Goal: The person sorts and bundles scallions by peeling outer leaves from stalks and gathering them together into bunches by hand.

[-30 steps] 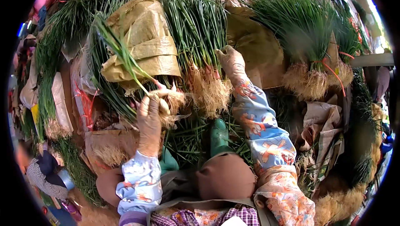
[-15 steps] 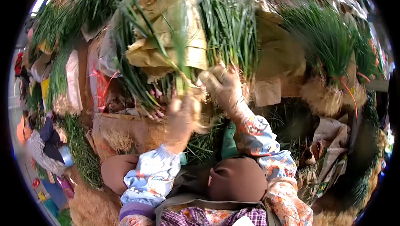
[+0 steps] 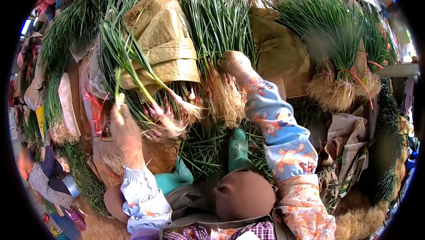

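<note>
Fingers of the left hand point(image 3: 127, 133) rise to a slim green stalk point(image 3: 117, 80); they lie close together at its lower end, though whether they pinch it cannot be told. Fingers of the right hand point(image 3: 238, 66) curl inward against a thick upright bundle of green onions with pinkish stems and shaggy pale roots point(image 3: 225, 89); the contact under the fingertips is hidden, so a grip there cannot be told either. Both hands seem to be at work sorting stalks, apart from each other; drawing one out of the bundle would call for a pinch low on the stem, with the tangled roots eased free.

Just beyond the left fingers, toward the right hand, two loose onions with pink bulbs point(image 3: 155, 108) slant over more bulbs. Past those, a creased tan woven wrap point(image 3: 161, 45) covers the leaves, its lower hem beside the upright bundle and limiting sideways movement.

Below and between the fingers, green rubber boots point(image 3: 238, 149) stand by scattered leaves point(image 3: 201, 145), with room for low passes above them. Farther out, beyond the right fingers, lie rooted bundles tied with red string point(image 3: 343, 87); outward of the left fingers, red plastic strands point(image 3: 91, 107) could snag.
</note>
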`<state>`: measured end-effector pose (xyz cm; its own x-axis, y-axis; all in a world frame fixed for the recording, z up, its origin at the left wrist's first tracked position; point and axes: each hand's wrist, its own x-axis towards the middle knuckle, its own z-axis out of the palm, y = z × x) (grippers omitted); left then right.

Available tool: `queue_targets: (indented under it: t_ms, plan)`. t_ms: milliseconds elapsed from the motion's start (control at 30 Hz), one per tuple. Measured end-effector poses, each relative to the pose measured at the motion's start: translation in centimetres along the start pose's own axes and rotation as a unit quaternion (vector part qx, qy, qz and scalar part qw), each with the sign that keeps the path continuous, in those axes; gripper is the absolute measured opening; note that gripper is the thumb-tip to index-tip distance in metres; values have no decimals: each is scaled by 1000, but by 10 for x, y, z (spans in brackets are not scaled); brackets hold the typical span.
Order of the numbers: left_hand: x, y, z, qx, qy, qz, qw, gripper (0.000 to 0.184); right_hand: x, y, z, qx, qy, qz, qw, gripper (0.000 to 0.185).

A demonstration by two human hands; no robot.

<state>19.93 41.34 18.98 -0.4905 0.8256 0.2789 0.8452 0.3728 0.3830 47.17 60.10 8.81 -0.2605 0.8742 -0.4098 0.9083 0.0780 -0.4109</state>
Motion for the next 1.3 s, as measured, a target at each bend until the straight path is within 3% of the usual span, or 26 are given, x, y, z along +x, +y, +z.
queue_targets:
  t_ms: [33, 133, 200, 233, 267, 333, 367, 433, 533, 567, 600, 667, 700, 733, 800, 867, 900, 933, 967, 1033, 1067, 1100, 1133, 1167, 1233, 1300]
  plan:
    - [4, 16, -12, -1, 0, 0, 1000, 43, -11, 1, -13, 152, -12, 10, 988, 28]
    - [-3, 70, -44, -366, -141, -86, 916, 50, -65, -13, -46, 491, -35, -10, 870, 23]
    - [-18, 79, -24, -466, -267, -132, 833, 46, -77, -10, -21, 564, -1, -25, 825, 23]
    - [-29, 86, -16, -484, -286, -135, 816, 45, -66, -1, -2, 503, -12, 34, 863, 21]
    - [-37, 91, -9, -501, -304, -136, 799, 45, -52, 25, 22, 126, 107, -36, 986, 19]
    - [-44, 87, 4, -511, -331, -101, 787, 53, -58, 29, 27, 463, 90, 69, 879, 15]
    - [-45, 88, 8, -499, -333, -91, 795, 50, -88, 2, 2, 646, 42, -7, 762, 13]
    - [-53, 86, 20, -470, -362, -78, 802, 50, -117, -25, -4, 641, -35, -29, 766, 15]
    - [-77, 72, 48, -311, -307, -64, 897, 44, -132, -65, 13, 637, -83, -1, 767, 18]
    - [-78, 65, 53, -427, -424, -186, 777, 36, -133, -71, 19, 628, -98, 12, 772, 18]
    - [-75, 67, 48, -424, -424, -188, 778, 36, -134, -70, 22, 630, -101, 13, 770, 18]
    - [-70, 77, 37, -514, -434, -206, 710, 32, -136, -62, 21, 594, -96, -80, 794, 17]
    - [-67, 77, 32, -488, -480, -180, 707, 32, -134, -46, 32, 403, 15, -243, 882, 18]
    - [-66, 80, 27, -494, -493, -163, 698, 33, -135, -40, 28, 175, 122, -387, 897, 35]
    - [-71, 63, 46, -423, -433, -29, 795, 34, -153, -27, 26, 305, -67, -188, 931, 25]
    - [-57, 72, 33, -429, -331, -25, 840, 35, -168, 8, 45, 247, -175, -30, 953, 14]
    - [-47, 74, 21, -452, -300, -54, 838, 38, -173, 39, 72, -9, -285, -87, 954, 17]
    - [-38, 70, 13, -455, -295, -48, 838, 39, -185, 72, 97, -265, -374, -139, 878, 24]
    - [-37, 64, 15, -475, -307, -61, 822, 40, -221, 121, 105, -277, -284, -197, 897, 23]
    - [-42, 66, 17, -472, -334, -96, 810, 41, -202, 90, 72, -277, -458, -56, 843, 28]
    - [-49, 73, 15, -448, -350, -122, 814, 40, -188, 81, 77, -210, -254, -189, 925, 21]
    - [-57, 72, 25, -450, -382, -104, 800, 41, -174, 72, 82, -167, -20, -312, 935, 20]
    - [-63, 72, 35, -439, -417, -118, 787, 41, -162, 9, 36, 64, 26, -121, 990, 28]
    - [-66, 74, 38, -442, -413, -114, 789, 41, -135, -20, 29, 103, 17, -8, 995, 35]
    - [-68, 82, 37, -434, -397, -112, 801, 39, -81, -46, 39, 100, -7, 70, 992, 38]
    - [-69, 80, 37, -399, -359, -54, 842, 32, -70, -29, 57, 180, 60, -16, 982, 32]
